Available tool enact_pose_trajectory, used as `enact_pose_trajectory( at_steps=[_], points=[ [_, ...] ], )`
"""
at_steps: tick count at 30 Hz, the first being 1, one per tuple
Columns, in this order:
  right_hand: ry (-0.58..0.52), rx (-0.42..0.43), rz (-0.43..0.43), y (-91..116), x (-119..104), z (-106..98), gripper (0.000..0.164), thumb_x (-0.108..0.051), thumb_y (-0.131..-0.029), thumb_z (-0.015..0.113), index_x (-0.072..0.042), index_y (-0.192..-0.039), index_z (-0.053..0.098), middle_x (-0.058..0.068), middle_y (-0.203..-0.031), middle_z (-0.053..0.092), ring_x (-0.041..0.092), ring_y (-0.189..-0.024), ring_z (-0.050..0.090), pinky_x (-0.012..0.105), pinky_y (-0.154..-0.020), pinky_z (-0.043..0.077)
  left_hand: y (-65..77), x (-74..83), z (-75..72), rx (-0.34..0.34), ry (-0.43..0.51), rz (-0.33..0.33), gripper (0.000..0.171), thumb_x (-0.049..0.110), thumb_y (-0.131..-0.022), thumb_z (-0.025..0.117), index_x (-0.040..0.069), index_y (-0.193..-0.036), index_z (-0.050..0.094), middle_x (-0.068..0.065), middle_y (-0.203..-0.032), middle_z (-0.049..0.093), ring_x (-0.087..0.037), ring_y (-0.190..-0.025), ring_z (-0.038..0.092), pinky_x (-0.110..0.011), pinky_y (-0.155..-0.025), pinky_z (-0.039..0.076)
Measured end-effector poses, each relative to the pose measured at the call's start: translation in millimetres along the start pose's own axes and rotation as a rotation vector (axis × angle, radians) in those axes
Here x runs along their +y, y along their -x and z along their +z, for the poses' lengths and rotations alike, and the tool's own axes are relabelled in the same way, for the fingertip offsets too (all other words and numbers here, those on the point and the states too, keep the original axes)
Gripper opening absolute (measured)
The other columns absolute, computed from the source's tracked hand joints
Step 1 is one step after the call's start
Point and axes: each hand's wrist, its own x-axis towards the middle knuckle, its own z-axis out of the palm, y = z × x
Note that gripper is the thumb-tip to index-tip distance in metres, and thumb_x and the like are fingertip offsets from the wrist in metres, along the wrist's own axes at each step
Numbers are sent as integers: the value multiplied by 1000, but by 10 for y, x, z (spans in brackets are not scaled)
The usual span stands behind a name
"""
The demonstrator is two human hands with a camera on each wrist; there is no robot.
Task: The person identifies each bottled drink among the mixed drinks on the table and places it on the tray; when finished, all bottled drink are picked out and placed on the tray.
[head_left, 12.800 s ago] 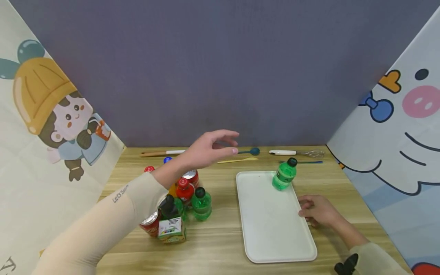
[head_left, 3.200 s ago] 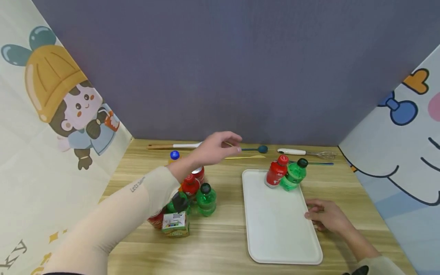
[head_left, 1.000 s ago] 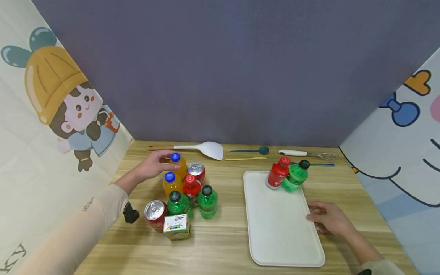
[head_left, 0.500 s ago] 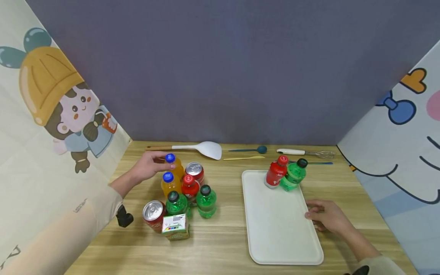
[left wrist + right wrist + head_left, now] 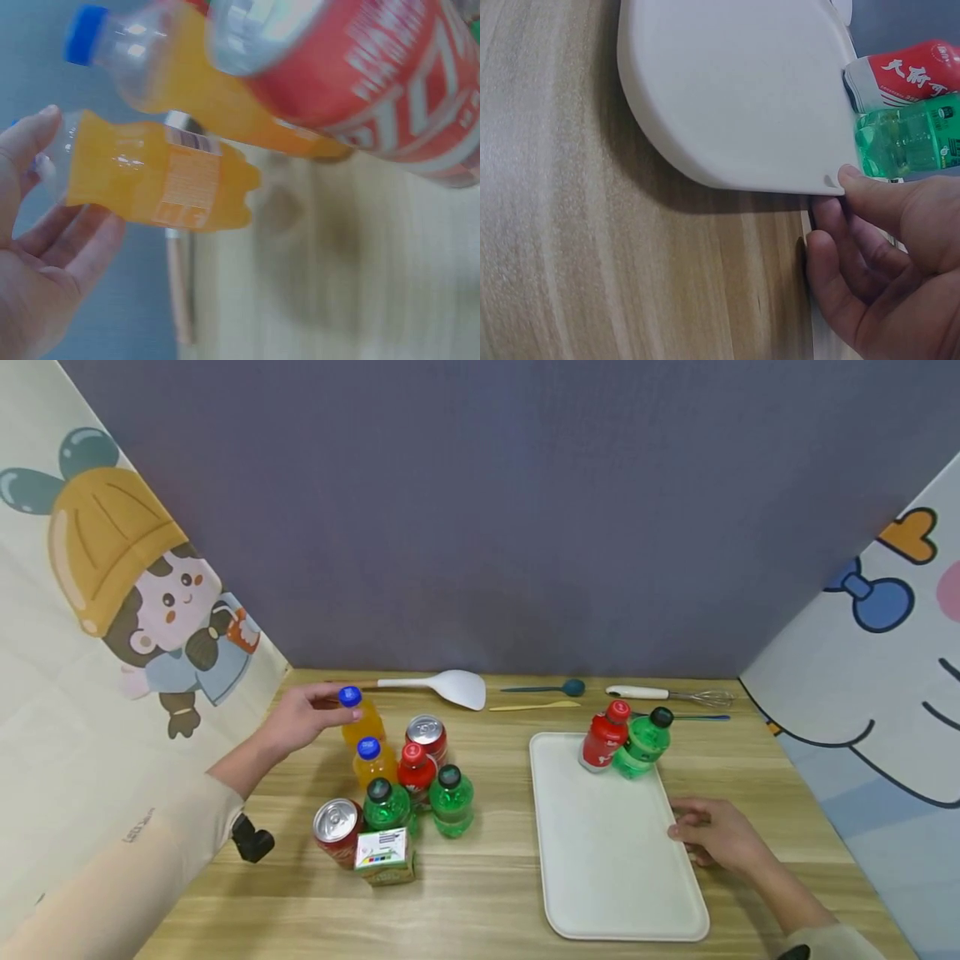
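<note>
My left hand [image 5: 295, 720] grips an orange drink bottle [image 5: 362, 723] near its blue cap. In the left wrist view, thumb and fingers lie around the neck of that orange drink bottle [image 5: 150, 172]; whether its base touches the table I cannot tell. A second orange drink bottle [image 5: 372, 768] stands just in front. Pinched at its right edge by my right hand [image 5: 716, 837] is a white tray [image 5: 615, 860]; the right wrist view has the thumb on the rim of the tray [image 5: 742, 169] and fingers below. A red bottle [image 5: 604, 739] and a green bottle [image 5: 643, 745] stand at the tray's far end.
Grouped at left are two red cans [image 5: 337, 827], another red bottle [image 5: 416, 772], two green bottles [image 5: 452, 806] and a drink carton [image 5: 385, 857]. Along the back wall lie a spatula [image 5: 459, 688], a blue spoon [image 5: 573, 687], a yellow knife [image 5: 536, 706] and a whisk [image 5: 708, 697].
Since earlier, a red bottle has come onto the tray beside the green one. Over the last second my left hand has shifted the orange drink bottle leftward, away from the red can. My right hand stays put.
</note>
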Motion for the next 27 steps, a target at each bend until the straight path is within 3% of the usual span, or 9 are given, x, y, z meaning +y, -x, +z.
enact_pose_trajectory(
  at_steps=[6, 13, 15, 21, 27],
  points=[
    [6, -3, 12, -9, 37, 1, 63, -19, -91, 79, 5, -143, 54, 11, -103, 73, 20, -72, 65, 35, -56, 58, 43, 187, -149, 25, -70, -3, 48, 40, -92, 78, 8, -128, 72, -13, -121, 73, -28, -107, 70, -29, -86, 57],
    [10, -13, -14, -11, 20, -13, 64, -20, -91, 79, 6, -143, 53, 12, -104, 73, 20, -74, 65, 36, -57, 58, 153, 440, -284, 58, -33, -33, 59, 41, -92, 78, 4, -136, 65, -18, -133, 66, -39, -122, 66, -52, -101, 54],
    [13, -17, -21, -7, 16, -14, 65, -20, -91, 79, 6, -144, 53, 12, -105, 73, 21, -74, 65, 35, -56, 58, 178, 518, -296, 70, -24, -27, 59, 41, -92, 77, 4, -137, 64, -18, -133, 66, -38, -122, 66, -50, -101, 55],
    [4, -34, -55, -4, 57, -33, 66, -21, -91, 79, 7, -144, 51, 14, -106, 73, 21, -73, 66, 35, -58, 59, 173, 815, -278, 134, -11, -4, 53, 44, -89, 80, 12, -130, 71, -11, -125, 73, -24, -111, 72, -22, -87, 58],
    [1, -45, -62, -37, 61, -43, 66, -20, -91, 79, 7, -145, 51, 14, -107, 73, 21, -73, 66, 35, -58, 59, 78, 1119, -209, 116, 46, 21, 49, 46, -87, 81, 17, -126, 74, -6, -120, 74, -17, -104, 73, -25, -86, 59]
  ],
)
